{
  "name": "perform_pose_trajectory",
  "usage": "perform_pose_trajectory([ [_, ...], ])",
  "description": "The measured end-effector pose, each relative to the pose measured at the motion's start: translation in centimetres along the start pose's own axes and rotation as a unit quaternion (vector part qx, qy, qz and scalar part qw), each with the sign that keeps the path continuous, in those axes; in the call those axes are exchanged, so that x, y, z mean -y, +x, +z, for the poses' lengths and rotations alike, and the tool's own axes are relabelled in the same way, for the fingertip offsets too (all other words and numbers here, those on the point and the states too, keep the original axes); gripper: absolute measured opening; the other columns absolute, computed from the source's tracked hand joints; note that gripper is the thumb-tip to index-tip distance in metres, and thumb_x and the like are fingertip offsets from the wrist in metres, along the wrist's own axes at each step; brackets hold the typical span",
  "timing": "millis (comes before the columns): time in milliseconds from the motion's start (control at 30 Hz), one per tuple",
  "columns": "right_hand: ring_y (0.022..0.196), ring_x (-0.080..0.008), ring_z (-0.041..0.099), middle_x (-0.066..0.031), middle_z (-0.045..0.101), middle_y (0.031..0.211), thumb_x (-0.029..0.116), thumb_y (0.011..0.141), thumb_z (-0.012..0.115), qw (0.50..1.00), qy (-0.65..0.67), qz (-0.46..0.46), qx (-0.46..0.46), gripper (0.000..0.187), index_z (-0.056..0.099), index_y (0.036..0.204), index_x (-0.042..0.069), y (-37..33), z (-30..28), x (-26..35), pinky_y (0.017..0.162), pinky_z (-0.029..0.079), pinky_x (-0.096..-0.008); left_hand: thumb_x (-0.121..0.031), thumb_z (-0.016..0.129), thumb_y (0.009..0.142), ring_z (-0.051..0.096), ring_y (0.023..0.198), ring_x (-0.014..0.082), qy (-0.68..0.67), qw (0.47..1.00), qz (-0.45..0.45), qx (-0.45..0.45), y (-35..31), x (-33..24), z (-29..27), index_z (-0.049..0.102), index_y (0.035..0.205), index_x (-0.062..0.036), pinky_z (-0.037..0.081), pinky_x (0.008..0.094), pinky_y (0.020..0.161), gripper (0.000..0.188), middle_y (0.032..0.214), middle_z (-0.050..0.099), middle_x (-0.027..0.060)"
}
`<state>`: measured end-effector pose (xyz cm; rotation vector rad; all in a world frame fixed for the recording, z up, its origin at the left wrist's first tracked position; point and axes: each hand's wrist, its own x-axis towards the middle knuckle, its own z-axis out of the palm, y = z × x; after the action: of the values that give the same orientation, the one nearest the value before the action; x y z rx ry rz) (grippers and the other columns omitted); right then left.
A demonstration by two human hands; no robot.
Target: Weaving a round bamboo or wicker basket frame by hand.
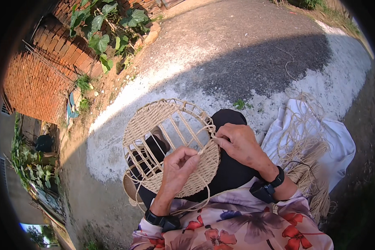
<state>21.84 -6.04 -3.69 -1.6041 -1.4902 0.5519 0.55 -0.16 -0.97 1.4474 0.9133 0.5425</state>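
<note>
**Cord woven tight across a round frame**

Nearest, the left hand (177, 166) is curled shut on the woven disc (171, 146), fingers folded over its near rim, with a loose cord (196, 204) looping down below the wrist. The disc is propped on the lap, tilted up between the two hands — the bands at its far and near edges are filled, the middle is open ribs. Just beyond and to the right of that hand, the right hand (237, 143) is pinched narrow on the working strand at the disc's right rim, fingertips closed where the weave meets the ribs.

For the step to be done well, the frame is best kept steady by the left hand while the strand is drawn snug by the right — each pass pressed against the row before it, so that no gaps are left and the ribs are not pulled out of line.

Farther right of the right hand, a bundle of raw fibre (308, 166) lies on a white cloth (341, 146); beyond, the concrete ground (237, 54) is half in shade.
</note>
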Motion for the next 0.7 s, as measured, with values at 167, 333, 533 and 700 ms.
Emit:
perform_pose_trajectory([
  [167,0.062,-0.0306,0.063,-0.0127,0.062,0.071,0.01,0.081,0.065,0.995,0.006,0.018,-0.101,0.009,0.06,0.081,0.002,-0.3,1.0,0.1,0.057,0.049,-0.0409,-0.008,0.072,0.085,0.057,0.062,0.0088,0.285,0.944,0.146,-0.077,1.5,-1.7,1.8,0.066,0.084,-0.0037,0.046,0.0257,0.055,0.008,0.076,0.061,0.0019],
  [333,0.06,-0.0313,0.063,-0.0142,0.061,0.069,0.004,0.078,0.064,0.976,0.19,0.079,-0.067,0.015,0.054,0.088,0.0,-0.1,1.0,0.1,0.053,0.048,-0.0398,-0.008,0.073,0.076,0.061,0.065,0.0267,0.476,0.824,0.283,-0.119,2.9,-1.6,3.0,0.066,0.078,-0.0061,0.046,0.0374,0.055,0.007,0.072,0.057,0.0092],
  [533,0.073,-0.0328,0.064,-0.0145,0.06,0.08,0.002,0.078,0.062,0.997,0.071,-0.001,0.001,0.015,0.057,0.092,0.001,0.0,0.0,0.5,0.064,0.05,-0.0427,-0.009,0.073,0.076,0.059,0.065,0.0287,0.489,0.819,0.276,-0.115,3.2,-1.7,3.6,0.066,0.078,-0.0067,0.045,0.0408,0.056,0.007,0.071,0.054,0.0087],
  [700,0.074,-0.033,0.061,-0.0115,0.054,0.084,0.004,0.077,0.062,0.992,-0.111,-0.062,-0.013,0.006,0.062,0.083,0.004,-0.3,0.2,0.3,0.065,0.048,-0.045,-0.008,0.071,0.079,0.06,0.064,0.0275,0.489,0.824,0.27,-0.092,3.2,-1.8,3.7,0.066,0.08,-0.0058,0.045,0.0394,0.056,0.005,0.071,0.055,0.0088],
])
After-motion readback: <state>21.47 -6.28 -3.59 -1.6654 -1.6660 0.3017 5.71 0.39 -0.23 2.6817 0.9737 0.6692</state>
